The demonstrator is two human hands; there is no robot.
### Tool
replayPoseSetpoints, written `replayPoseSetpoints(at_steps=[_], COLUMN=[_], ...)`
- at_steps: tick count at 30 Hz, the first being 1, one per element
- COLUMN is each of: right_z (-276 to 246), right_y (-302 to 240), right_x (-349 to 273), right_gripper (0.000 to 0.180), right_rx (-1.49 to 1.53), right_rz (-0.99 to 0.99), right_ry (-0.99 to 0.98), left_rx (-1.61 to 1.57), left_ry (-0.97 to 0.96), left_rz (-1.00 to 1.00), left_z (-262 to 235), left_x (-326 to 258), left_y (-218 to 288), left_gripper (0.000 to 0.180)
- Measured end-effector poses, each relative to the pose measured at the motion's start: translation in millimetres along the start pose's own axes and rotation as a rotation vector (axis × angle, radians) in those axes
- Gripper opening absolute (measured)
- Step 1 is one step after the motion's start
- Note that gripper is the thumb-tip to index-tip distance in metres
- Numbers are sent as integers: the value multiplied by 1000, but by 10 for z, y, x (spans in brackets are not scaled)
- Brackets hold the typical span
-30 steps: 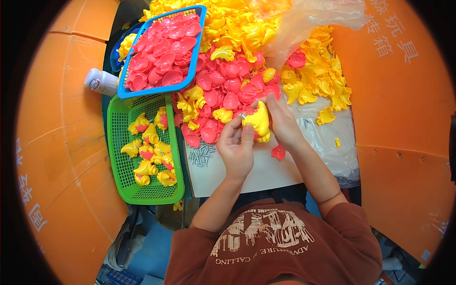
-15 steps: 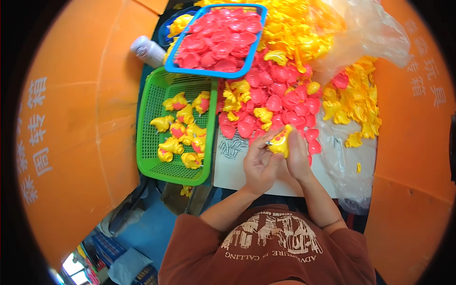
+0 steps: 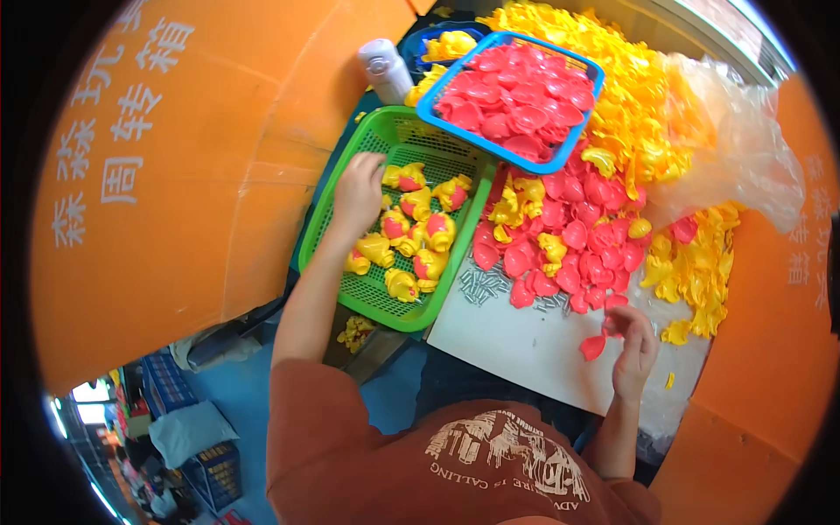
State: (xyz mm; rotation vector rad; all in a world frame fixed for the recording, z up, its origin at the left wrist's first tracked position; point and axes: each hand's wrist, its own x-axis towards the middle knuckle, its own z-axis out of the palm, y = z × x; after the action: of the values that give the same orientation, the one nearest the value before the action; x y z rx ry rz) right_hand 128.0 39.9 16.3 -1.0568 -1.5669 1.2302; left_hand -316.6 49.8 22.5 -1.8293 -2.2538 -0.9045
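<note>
**Hands parted: left at the green basket, right on a red piece**

Head view: 0.5 s earlier both hands were joined over 1 yellow toy at the table edge; now they are seen well apart. The left hand (image 3: 357, 191) is stretched into the green mesh basket (image 3: 367, 297), fingers curled loosely above the glossy yellow-and-red assembled toys (image 3: 411, 236); whether anything is gripped cannot be told. A red shell-shaped piece (image 3: 592, 347), smooth plastic, is pinched by the right hand (image 3: 634, 354) above the white table (image 3: 525, 350), its rounded end pointing left.
</note>
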Motion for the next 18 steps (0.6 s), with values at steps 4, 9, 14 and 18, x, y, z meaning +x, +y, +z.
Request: replayPoseSetpoints(at_steps=[4, 9, 14, 18], right_z=[-165, -146, -232, -67], right_y=[97, 151, 198, 106], right_x=[-80, -89, -111, -97], right_gripper=[32, 20, 19, 16], right_rx=[-62, -15, -42, 13], right_rz=[52, 84, 103, 137], right_ry=[96, 142, 188, 107], left_rx=[106, 221, 293, 146], left_ry=[-381, -603, -51, 256], left_rz=[-206, -207, 32, 273], left_z=[290, 418, 187, 197], left_x=[344, 536, 967, 1448], left_y=[-560, -605, -264, -76], left_gripper=[25, 26, 12, 16])
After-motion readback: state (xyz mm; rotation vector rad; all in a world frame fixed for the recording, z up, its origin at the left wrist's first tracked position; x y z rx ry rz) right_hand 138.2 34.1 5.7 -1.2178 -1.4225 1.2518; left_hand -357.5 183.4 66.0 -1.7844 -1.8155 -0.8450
